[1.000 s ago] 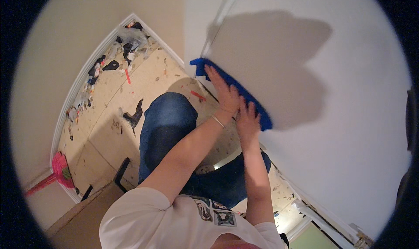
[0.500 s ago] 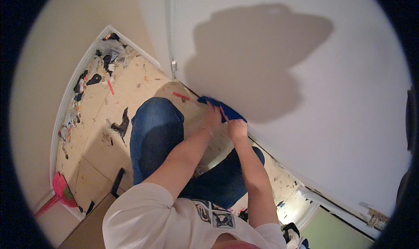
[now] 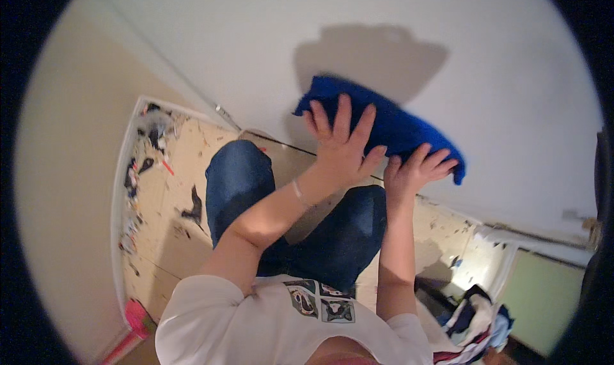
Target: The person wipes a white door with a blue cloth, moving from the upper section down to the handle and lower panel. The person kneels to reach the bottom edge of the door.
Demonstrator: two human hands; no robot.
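We see a blue cloth (image 3: 416,132) up against the big white door (image 3: 524,96), with our left hand (image 3: 343,146) on its left part, fingers spread wide and not closed. Our right hand (image 3: 412,172) is on its lower right end, fingers open too. Left of our knees (image 3: 240,173), bits of trash (image 3: 131,181) lie on the floor (image 3: 185,146) by the wall (image 3: 70,192)
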